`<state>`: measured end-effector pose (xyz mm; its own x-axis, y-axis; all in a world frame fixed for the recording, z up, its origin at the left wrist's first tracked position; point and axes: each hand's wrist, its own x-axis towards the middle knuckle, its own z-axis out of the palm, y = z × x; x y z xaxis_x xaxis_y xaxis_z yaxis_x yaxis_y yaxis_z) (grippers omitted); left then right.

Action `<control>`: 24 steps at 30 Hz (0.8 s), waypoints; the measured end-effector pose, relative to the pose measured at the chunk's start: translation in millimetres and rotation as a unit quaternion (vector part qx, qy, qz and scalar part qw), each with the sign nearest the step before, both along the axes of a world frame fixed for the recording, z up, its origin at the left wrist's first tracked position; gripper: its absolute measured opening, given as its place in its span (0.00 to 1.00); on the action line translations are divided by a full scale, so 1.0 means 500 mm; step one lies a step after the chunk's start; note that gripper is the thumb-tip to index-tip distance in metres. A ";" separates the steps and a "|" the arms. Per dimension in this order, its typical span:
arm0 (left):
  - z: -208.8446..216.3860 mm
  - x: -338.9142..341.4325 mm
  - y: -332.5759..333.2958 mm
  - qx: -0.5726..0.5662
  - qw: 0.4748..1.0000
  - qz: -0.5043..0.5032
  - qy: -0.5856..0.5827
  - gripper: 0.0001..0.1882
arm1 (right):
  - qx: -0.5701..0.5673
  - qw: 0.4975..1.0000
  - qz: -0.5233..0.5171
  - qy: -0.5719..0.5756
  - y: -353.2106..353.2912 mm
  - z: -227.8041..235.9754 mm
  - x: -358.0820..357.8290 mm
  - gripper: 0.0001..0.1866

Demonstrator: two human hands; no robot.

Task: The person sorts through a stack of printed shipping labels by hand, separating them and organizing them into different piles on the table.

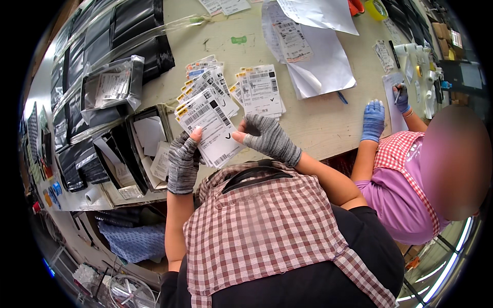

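I hold a fanned stack of white shipping labels [210, 126] at the table's near edge, printed with barcodes and marked with a tick. My left hand [183, 163], in a grey knit fingerless glove, is closed on the stack's lower left side, thumb on top. Gloved the same way, my right hand [272, 137] has its thumb and curled fingers at the stack's right edge. Just beyond lie a spread pile of labels [205, 72] and, to its right, a neater pile of labels [261, 91].
Black plastic mailers [136, 25] and open boxes [149, 136] of papers stand at left. White sheets [328, 66] and a blue pen [342, 97] lie at upper right, tape [376, 9] at the far edge. A co-worker in blue gloves [373, 120] writes at right.
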<state>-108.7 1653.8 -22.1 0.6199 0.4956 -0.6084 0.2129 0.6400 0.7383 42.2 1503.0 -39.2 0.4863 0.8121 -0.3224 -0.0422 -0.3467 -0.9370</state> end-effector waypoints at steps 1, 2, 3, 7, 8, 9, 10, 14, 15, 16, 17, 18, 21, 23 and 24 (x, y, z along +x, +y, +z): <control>-0.002 -0.001 0.000 0.000 1.000 0.001 0.001 0.21 | -0.013 1.000 0.000 0.016 0.005 0.004 0.001 0.13; -0.004 -0.002 0.001 0.003 1.000 0.001 -0.001 0.22 | -0.013 1.000 0.001 0.017 0.008 0.006 0.000 0.13; -0.005 -0.003 0.002 0.006 1.000 0.001 -0.002 0.22 | -0.011 1.000 0.004 0.017 0.011 0.007 -0.001 0.13; -0.001 -0.001 0.005 0.006 1.000 0.012 -0.005 0.23 | -0.007 1.000 0.009 0.010 0.013 0.011 -0.006 0.13; -0.003 -0.005 0.009 -0.011 1.000 0.003 0.002 0.23 | -0.008 1.000 0.009 0.010 0.013 0.012 -0.007 0.13; -0.004 -0.007 0.012 -0.028 1.000 -0.006 0.010 0.23 | -0.011 1.000 0.007 0.017 0.013 0.013 -0.009 0.13; -0.005 -0.006 0.011 -0.029 1.000 -0.006 0.010 0.23 | -0.014 1.000 0.005 0.024 0.013 0.013 -0.010 0.13; -0.010 -0.005 0.010 -0.015 1.000 0.011 -0.012 0.24 | -0.011 1.000 -0.001 0.018 0.010 0.004 -0.018 0.13; -0.011 -0.006 0.011 -0.012 1.000 0.007 -0.010 0.24 | -0.008 1.000 0.001 0.015 0.009 0.001 -0.019 0.13; -0.010 -0.006 0.012 -0.012 1.000 0.007 -0.010 0.24 | -0.005 1.000 0.003 0.012 0.009 -0.001 -0.020 0.13; -0.008 -0.007 0.014 -0.018 1.000 0.000 -0.011 0.23 | -0.005 1.000 0.003 0.012 0.009 -0.002 -0.020 0.13; -0.007 -0.007 0.015 -0.025 1.000 -0.007 -0.011 0.23 | -0.005 1.000 0.001 0.013 0.010 -0.002 -0.021 0.13; -0.005 -0.010 0.016 -0.027 1.000 -0.007 -0.001 0.22 | -0.008 1.000 0.000 0.012 0.011 -0.002 -0.023 0.13; 0.000 -0.009 0.016 -0.028 1.000 -0.007 0.002 0.22 | -0.010 1.000 -0.002 0.008 0.012 -0.004 -0.025 0.13; 0.001 -0.009 0.016 -0.029 1.000 -0.007 0.005 0.22 | -0.012 1.000 -0.002 0.012 0.011 -0.007 -0.026 0.13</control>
<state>-113.3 1661.9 -21.6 0.6200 0.4510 -0.6421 0.2292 0.6785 0.6979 29.2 1508.7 -42.5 0.4820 0.8018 -0.3532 -0.0656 -0.3690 -0.9271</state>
